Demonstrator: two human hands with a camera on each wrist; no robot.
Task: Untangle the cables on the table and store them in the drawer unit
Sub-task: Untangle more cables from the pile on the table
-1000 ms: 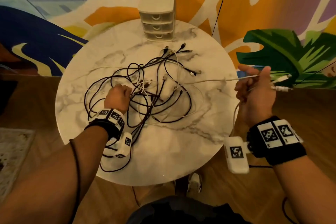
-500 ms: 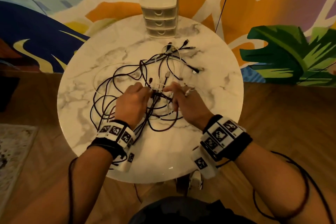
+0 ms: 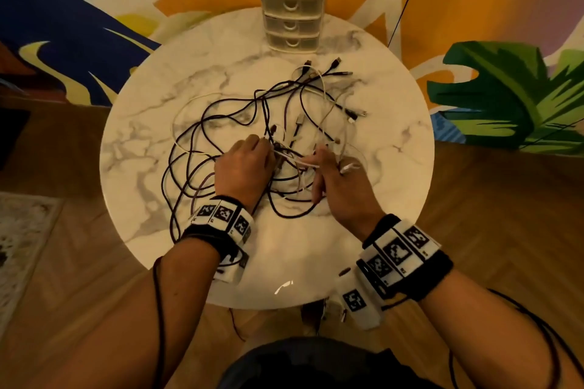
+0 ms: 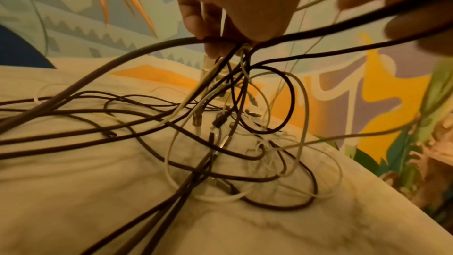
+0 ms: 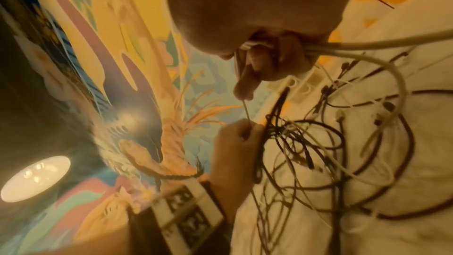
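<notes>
A tangle of dark and white cables (image 3: 271,136) sprawls across the middle of a round marble table (image 3: 395,167), with the closed drawer unit (image 3: 292,22) at its far edge. The left hand (image 3: 245,164) pinches the knot at the tangle's centre, while the right hand (image 3: 335,177) just beside it pinches a white cable (image 3: 305,163). Untangling looks under way; next, that white cable likely needs drawing free.
</notes>
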